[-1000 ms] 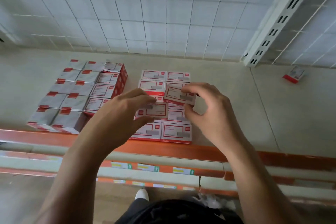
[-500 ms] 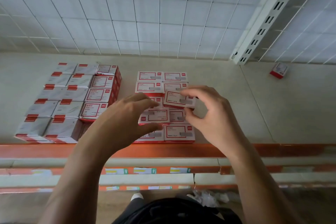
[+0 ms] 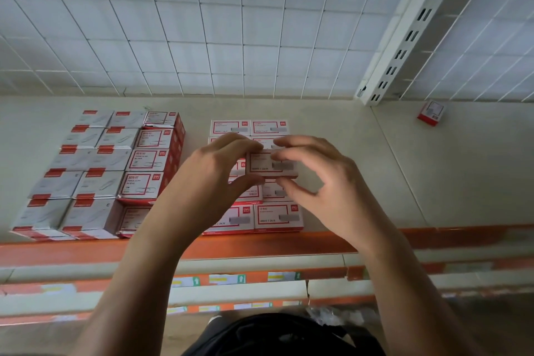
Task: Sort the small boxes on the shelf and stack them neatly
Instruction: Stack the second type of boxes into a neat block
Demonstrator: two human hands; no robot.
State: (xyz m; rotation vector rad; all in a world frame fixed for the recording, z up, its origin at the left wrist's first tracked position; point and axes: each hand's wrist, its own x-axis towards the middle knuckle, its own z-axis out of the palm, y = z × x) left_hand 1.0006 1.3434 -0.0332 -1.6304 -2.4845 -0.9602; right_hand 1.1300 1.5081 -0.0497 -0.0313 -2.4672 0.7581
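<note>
While both hands meet over the two-column block of boxes (image 3: 278, 218) in the middle of the shelf (image 3: 361, 170), a single small red-and-white box (image 3: 270, 165) is held flat just above that block, over its right column and about halfway back. The left hand (image 3: 208, 182) comes in from the block's left side. Its curled fingers lie on the far left edge of the held box and its thumb is tucked against the near left corner, pinching it. The right hand (image 3: 326, 182) comes from the block's right side. Its fingers are bent and spread, the forefinger lies across the box's top face and the thumb presses the near edge, so the box is gripped between them. Whether the box touches the ones beneath it cannot be told.

Left of the block, with a narrow gap between, stands a taller stack of boxes (image 3: 95, 173): two columns with grey tops printed with a paper-clip outline, and one column with red-framed labels. Well to the right of the block and farther back, a lone box (image 3: 430, 113) lies near the foot of a white slotted upright (image 3: 416, 26). Behind the block rises a white wire grid panel (image 3: 202, 23). Just in front of the block runs the shelf's orange front rail (image 3: 260, 247).
</note>
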